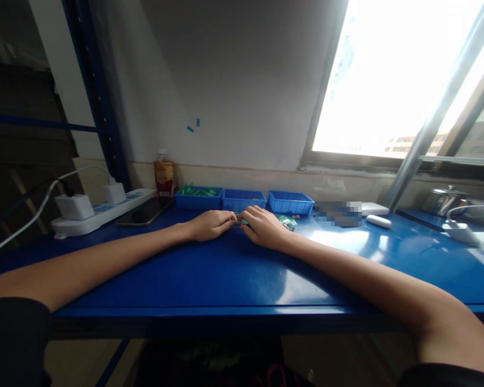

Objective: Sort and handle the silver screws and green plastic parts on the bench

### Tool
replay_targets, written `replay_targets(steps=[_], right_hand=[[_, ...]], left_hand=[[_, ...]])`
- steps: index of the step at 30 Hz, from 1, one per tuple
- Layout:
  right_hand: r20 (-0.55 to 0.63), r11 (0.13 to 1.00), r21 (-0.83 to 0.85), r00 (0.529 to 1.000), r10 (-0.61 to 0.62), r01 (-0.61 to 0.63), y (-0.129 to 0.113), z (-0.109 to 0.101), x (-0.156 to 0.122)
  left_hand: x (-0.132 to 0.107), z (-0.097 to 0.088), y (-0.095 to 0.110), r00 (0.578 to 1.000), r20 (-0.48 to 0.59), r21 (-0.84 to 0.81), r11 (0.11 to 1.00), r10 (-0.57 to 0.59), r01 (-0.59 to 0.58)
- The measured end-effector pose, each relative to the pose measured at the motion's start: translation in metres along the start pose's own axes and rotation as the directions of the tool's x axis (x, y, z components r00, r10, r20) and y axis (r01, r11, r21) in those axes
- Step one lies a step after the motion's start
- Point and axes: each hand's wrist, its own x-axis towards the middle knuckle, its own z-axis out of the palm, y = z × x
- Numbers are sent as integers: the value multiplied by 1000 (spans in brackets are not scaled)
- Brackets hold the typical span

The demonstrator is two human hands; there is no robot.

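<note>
My left hand (212, 224) and my right hand (264, 228) meet over the blue table, fingers bent and fingertips nearly touching. A small green piece (244, 221) shows at my right fingertips, with something dark beside it. It is mostly hidden, so its kind does not show. My left fingers are pinched together at its near side, and what they hold is too small to name. Just behind my right wrist lies a clear plastic bag (287, 222) with green and metallic bits. Beyond the hands stand a blue bin (198, 201) of green pieces and two more blue bins, a middle one (244, 201) and a right one (291, 203).
On the left are a power strip (105, 210) with chargers, a phone (145, 212) and a drink bottle (165, 174). A white case (379, 221) lies to the right, near a metal pot (449, 200). The table's front edge (210, 310) runs below my forearms.
</note>
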Motion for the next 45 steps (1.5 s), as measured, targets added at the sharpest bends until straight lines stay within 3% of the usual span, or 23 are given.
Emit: replay_targets(steps=[9, 45], right_hand=[[-4, 998, -65, 1000, 10, -10, -1, 3, 0], [-42, 1000, 9, 999, 6, -6, 1, 1, -1]], left_hand=[[-2, -3, 6, 999, 19, 13, 999, -31, 30], [-1, 0, 1, 1000, -1, -22, 1000, -1, 1]])
